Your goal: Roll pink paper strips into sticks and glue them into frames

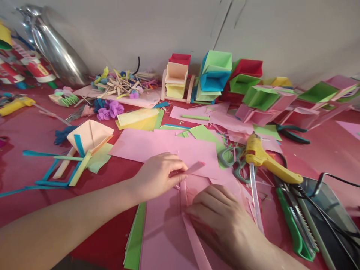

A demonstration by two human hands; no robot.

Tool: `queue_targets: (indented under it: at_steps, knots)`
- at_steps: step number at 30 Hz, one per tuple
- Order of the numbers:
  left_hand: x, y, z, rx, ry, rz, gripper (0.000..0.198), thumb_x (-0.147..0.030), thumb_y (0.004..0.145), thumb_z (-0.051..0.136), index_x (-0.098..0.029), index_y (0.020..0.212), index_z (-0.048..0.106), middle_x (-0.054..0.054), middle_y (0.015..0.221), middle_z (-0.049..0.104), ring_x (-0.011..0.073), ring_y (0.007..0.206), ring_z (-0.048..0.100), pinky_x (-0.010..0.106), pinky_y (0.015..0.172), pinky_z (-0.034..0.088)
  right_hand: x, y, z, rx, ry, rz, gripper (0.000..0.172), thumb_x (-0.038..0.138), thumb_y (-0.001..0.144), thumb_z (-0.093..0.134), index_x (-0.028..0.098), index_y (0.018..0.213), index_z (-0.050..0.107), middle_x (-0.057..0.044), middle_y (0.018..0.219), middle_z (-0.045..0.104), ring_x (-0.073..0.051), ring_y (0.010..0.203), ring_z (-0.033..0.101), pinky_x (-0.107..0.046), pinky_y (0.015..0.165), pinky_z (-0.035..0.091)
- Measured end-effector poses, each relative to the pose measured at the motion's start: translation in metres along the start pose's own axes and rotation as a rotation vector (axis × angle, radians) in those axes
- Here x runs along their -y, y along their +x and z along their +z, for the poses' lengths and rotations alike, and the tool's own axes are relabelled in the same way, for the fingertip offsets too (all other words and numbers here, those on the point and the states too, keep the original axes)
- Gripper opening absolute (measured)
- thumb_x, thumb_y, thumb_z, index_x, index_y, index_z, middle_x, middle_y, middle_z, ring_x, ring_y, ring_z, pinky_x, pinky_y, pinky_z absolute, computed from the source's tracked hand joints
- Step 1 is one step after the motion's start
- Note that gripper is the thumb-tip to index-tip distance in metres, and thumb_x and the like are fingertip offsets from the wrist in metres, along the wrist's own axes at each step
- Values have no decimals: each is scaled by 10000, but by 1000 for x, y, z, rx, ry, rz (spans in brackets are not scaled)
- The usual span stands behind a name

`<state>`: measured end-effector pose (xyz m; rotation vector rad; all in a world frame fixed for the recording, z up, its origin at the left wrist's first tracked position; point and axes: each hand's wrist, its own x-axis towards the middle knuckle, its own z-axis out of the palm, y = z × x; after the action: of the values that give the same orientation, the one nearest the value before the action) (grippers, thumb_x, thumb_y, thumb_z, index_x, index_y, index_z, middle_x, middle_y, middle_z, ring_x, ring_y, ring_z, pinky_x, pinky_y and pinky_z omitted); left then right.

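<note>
head view: left hand point(160, 174) pinches pink strip point(194, 167); right hand point(222, 217) presses pink paper point(165, 232) flat.

Red table cover point(28, 150), littered with paper scraps. Yellow glue gun point(264, 159) right of centre, lying partly over green-handled scissors point(234, 161). Green-handled serrated shears point(295, 221) at lower right, black cable point(332, 178) just beside. Along the wall: stacked folded paper boxes point(215, 73) in green, blue, red and pink. Pile of wooden craft sticks point(120, 84) to their left, purple paper flowers point(111, 110) in front. Silver foil balloon point(56, 48) far left.
</note>
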<state>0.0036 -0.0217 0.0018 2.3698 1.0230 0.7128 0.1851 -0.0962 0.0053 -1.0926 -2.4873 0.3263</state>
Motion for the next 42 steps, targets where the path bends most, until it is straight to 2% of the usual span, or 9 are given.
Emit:
queue_targets:
  at_steps: [5,11,17,24,27,30,34,37,42]
  knots:
    - [1,0,4,-22,31,41,99,-189,801,574,-166,705,574,-20,669,551,113,667,501,216,624,399,-1,1,2,-27,12,-6,201,186,870,461,198,773,638,-22,687,592,-161,679,496,-303,644,366]
    - [0,-3,6,-28,100,178,150,-183,839,517,-165,737,626,1,689,588,124,684,516,235,643,405,0,7,-2,66,109,208,86,208,786,611,190,703,615,-6,719,619,-164,713,529,-303,692,387]
    - [-2,-3,7,-36,135,174,182,-191,839,502,-149,719,632,17,679,588,135,672,523,249,638,417,2,10,-4,84,94,190,213,256,854,518,176,671,593,-12,685,605,-163,699,517,-320,702,375]
    - [2,-2,3,-11,-1,49,144,-215,822,531,-147,728,617,16,705,581,133,684,532,243,632,423,0,7,-7,48,187,156,163,299,817,575,185,702,592,-18,703,599,-168,713,513,-317,690,392]
    - [3,-1,-2,74,-182,21,132,-229,829,536,-158,776,633,12,720,610,126,688,555,231,640,431,-4,8,-15,-30,356,160,155,345,771,630,197,771,585,-12,745,589,-151,728,532,-274,662,416]
    - [0,-2,-3,198,-258,117,131,-193,845,510,-173,840,640,19,815,648,128,778,574,234,731,434,-8,9,-19,-149,367,262,180,289,762,642,201,894,558,-13,803,565,-137,733,536,-251,650,430]
    - [-8,-4,-2,270,-170,221,133,-161,839,509,-178,863,639,33,914,656,151,865,555,274,809,405,-12,12,-19,-90,425,279,82,189,793,576,208,872,588,-23,873,556,-121,736,535,-244,665,440]
    - [-9,-4,-4,162,-165,116,112,-260,824,550,-176,810,623,21,819,641,147,798,553,267,745,413,-14,13,-21,-103,518,348,89,196,820,524,201,797,609,-19,828,570,-122,717,539,-241,635,439]
    - [1,-1,-17,21,-271,-187,301,-352,865,449,-167,637,511,-37,571,492,93,548,472,209,518,369,-19,13,-28,-217,739,560,93,259,804,537,179,775,574,-8,768,583,-109,617,543,-231,530,441]
